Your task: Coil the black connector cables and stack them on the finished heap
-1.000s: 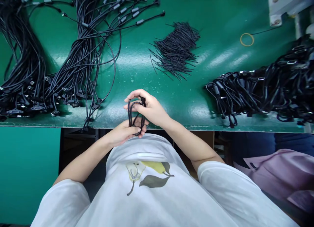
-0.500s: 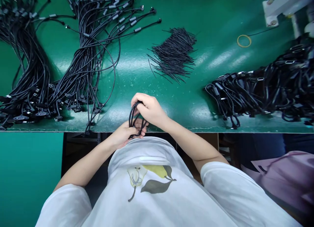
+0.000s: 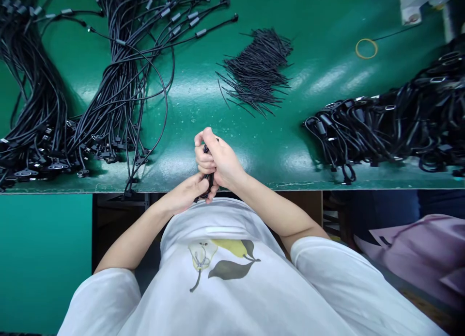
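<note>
A black cable (image 3: 210,179), gathered into a narrow coil, is held between both hands near the table's front edge. My left hand (image 3: 190,191) is closed around its lower end, thumb on top. Just above, my right hand (image 3: 221,162) wraps its fingers round the upper part of the coil, with the thumb pointing up. The fingers hide much of the cable. Beyond the hands lies a pile of short black ties (image 3: 257,69). To the left, long uncoiled black cables (image 3: 125,79) with grey sleeves are spread in a bundle.
Another bundle of long cables (image 3: 39,93) lies at the far left. Coiled cables (image 3: 392,122) are heaped along the right side. A yellow ring (image 3: 366,48) and a white metal bracket (image 3: 412,6) are at the back right of the green table (image 3: 312,30).
My right hand has closed round the loops, which were open and rounded and are now squeezed into a narrow coil. My left hand keeps its hold. The view has shifted slightly.
</note>
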A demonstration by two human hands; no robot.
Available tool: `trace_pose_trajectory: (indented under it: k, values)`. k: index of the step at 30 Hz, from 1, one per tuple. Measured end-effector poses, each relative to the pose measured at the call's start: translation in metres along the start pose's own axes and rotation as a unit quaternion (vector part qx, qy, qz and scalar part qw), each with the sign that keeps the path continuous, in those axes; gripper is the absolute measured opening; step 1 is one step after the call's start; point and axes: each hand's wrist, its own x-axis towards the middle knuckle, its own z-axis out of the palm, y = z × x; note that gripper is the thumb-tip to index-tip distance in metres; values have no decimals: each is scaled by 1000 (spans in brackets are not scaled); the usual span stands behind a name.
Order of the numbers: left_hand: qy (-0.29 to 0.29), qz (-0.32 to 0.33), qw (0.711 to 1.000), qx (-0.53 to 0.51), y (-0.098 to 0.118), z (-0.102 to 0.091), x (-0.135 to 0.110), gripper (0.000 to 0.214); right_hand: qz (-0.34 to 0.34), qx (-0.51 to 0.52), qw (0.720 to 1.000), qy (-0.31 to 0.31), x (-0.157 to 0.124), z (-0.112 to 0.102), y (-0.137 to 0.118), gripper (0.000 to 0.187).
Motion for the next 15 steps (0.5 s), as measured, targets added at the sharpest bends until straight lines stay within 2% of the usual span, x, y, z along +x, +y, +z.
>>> trace_pose_trajectory:
  k: [3,5,8,10,12,15]
  values:
    - [-14,-2,1000,21,-1,-2,-1,47,4,-19,999,-35,-1,2,-1,47]
    - [-5,-19,1000,9,-3,0,-1,46,24,-26,999,-36,-3,2,-2,48]
    - [60,-12,998,-13,-5,4,0,46,37,-33,999,-1,-8,1,-7,49]
    - [84,12,996,-1,-6,4,1,47,26,-37,999,24,-13,3,-10,49]
    - [61,24,997,31,-6,2,3,48,16,-25,998,51,-17,5,-13,49]
    - [3,1,999,46,-1,0,4,48,17,3,995,93,-17,8,-15,50]
